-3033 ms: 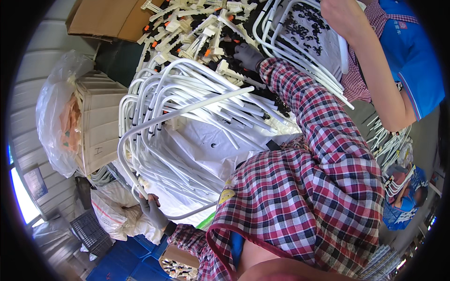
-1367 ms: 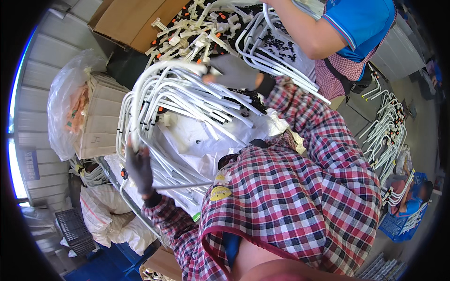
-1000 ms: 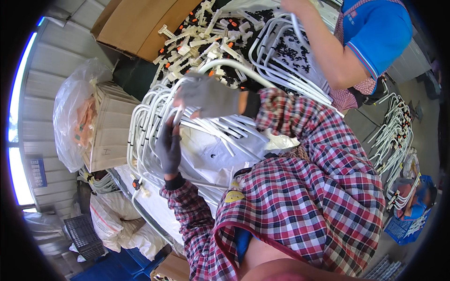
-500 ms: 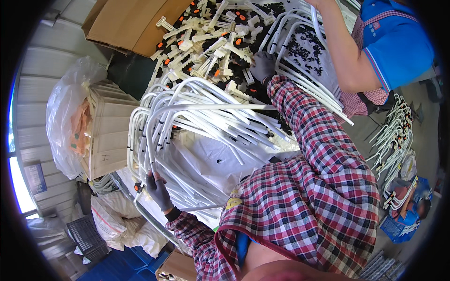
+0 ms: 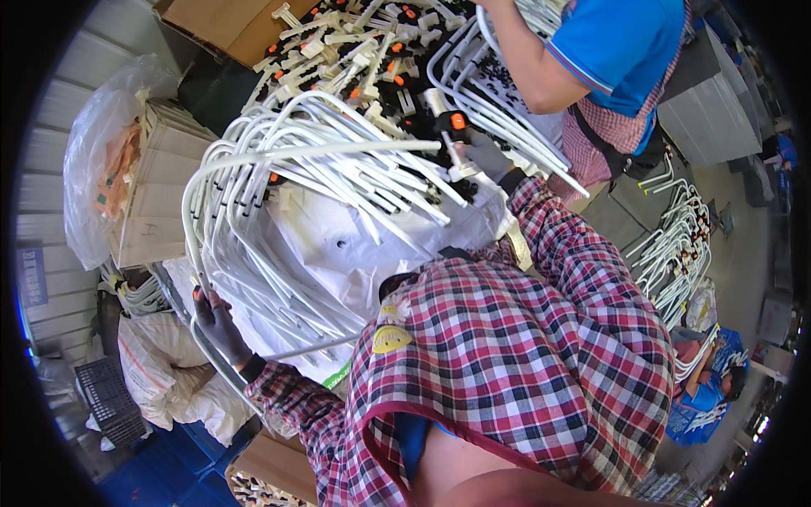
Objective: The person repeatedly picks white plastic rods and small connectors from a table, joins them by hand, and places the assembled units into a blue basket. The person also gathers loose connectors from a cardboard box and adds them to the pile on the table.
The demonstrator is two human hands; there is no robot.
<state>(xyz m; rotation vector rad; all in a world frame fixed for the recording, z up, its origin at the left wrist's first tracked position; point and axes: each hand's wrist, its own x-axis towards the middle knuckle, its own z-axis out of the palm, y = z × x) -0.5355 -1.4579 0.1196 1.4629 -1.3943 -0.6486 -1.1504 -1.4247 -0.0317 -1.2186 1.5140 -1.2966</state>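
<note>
In a grey glove, my left hand (image 5: pixel 221 329) is closed around the lower stretch of a bent white tube (image 5: pixel 312 152). That tube arches over a heap of similar white tubes (image 5: pixel 245 194), its free end pointing right. My right hand (image 5: pixel 486 156), also gloved, grips a cream plastic bracket (image 5: pixel 437 103) with a black collar and an orange button. The bracket stands close to the tube's free end, and a small gap shows between them. Behind it spreads a pile of cream brackets (image 5: pixel 363 72) with black and orange parts.
A co-worker in a blue shirt (image 5: pixel 621 38) stands at the far right by more white tubes (image 5: pixel 507 118). A cardboard box (image 5: pixel 232 25) is at the back left, near a plastic-wrapped wooden crate (image 5: pixel 160 186). White sacks (image 5: pixel 160 363) and a dark basket (image 5: pixel 110 397) lie lower left.
My right hand has come away from the pile, bringing a bracket toward the tube's free end. My left hand keeps its hold on the tube. The whole view has shifted.
</note>
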